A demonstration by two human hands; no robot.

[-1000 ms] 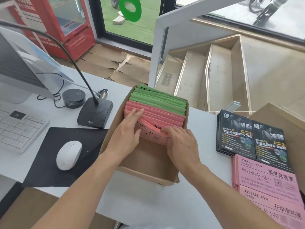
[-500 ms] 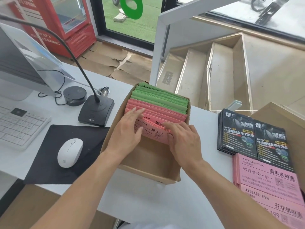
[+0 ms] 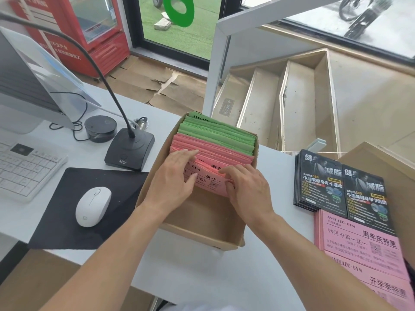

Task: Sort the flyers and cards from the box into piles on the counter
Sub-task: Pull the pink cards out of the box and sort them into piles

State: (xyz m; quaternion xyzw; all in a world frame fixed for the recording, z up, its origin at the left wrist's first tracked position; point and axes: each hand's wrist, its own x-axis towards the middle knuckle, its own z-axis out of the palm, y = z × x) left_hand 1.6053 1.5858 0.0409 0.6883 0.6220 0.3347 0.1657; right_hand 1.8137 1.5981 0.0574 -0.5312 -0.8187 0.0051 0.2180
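Both hands were in the box (image 3: 203,223) near the counter's (image 3: 269,277) far edge: the left hand (image 3: 171,182) lay flat steadying the pink flyers (image 3: 215,153), the right hand (image 3: 247,189) pinched the front ones to pull them free.

Both forearms are bare to the elbow. The left hand (image 3: 173,182) and right hand (image 3: 247,189) wear no gloves, rings or watch.

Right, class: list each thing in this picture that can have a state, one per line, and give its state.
Brown cardboard box: open-topped, near end empty.
Green paper flyers: upright, at the box's far end.
Pink paper flyers: upright, front ones tilted forward.
Left hand: fingers resting on the pink flyers.
Right hand: fingers curled on the front flyers.
Black glossy cards: stacked in two piles on the counter.
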